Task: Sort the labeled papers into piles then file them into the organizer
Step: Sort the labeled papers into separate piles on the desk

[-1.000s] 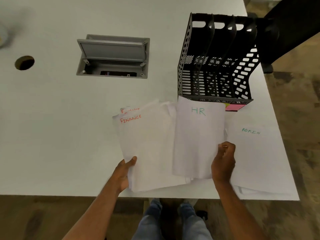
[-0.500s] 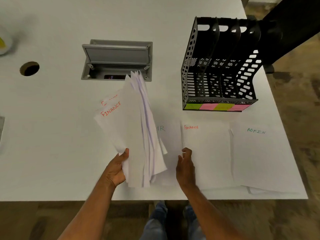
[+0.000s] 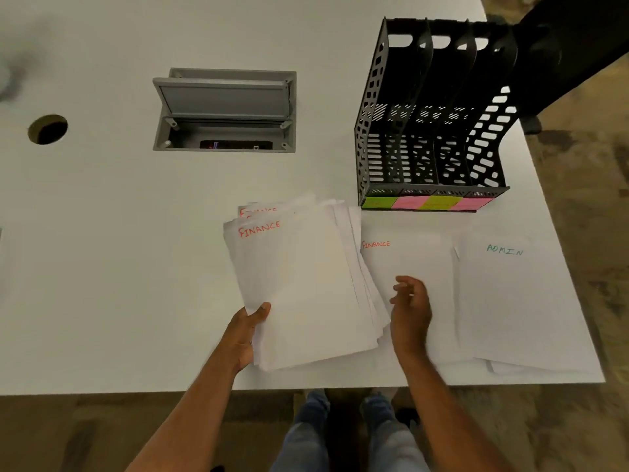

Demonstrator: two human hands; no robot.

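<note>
My left hand point(image 3: 247, 327) grips the lower left corner of a fanned stack of white papers point(image 3: 299, 284); its top sheets read FINANCE in red. My right hand point(image 3: 410, 310) hovers just right of the stack with loosely curled fingers, holding nothing, above a flat sheet labelled FINANCE point(image 3: 408, 257). An ADMIN pile point(image 3: 517, 301) lies at the table's right edge. The black organizer point(image 3: 432, 124) stands behind the piles, its slots showing no papers, with green and pink sticky labels point(image 3: 427, 202) along its base. The HR sheet is hidden under the stack.
The white table point(image 3: 119, 267) has a grey cable box point(image 3: 224, 110) with its lid raised and a round cable hole point(image 3: 47, 128) at the left. The table's front edge runs just below my hands. A dark chair point(image 3: 571, 52) stands beyond the organizer.
The HR sheet left my right hand and went down on the table. The left-hand stack tilted up, then came back down flat over it. My right hand moved right, empty.
</note>
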